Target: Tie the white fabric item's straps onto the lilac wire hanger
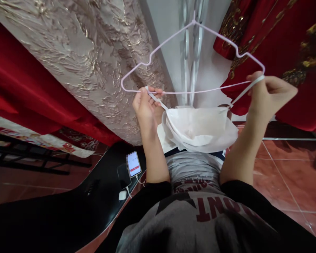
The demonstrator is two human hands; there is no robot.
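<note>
A lilac clothes hanger [171,37] is held up across the view, its top pointing away from me. Below its bar hangs a white, thin-strapped garment [210,126], gathered loosely with its opening facing up. My left hand [146,102] pinches one strap beside the bar, near the hanger's left corner; whether its fingers also grip the bar I cannot tell. At the right corner my right hand [268,92] is closed on the other strap, which runs taut over the thumb, and on the hanger's end. The garment's lower part is partly hidden behind its own folds and my lap.
A beige textured curtain or cloth [100,59] hangs at left, and red cloth with gold decoration [284,45] at right. A lit phone [133,164] on a cable lies on a black bench [68,207], near a white earbud case [122,195]. Red tiles [292,175] cover the floor.
</note>
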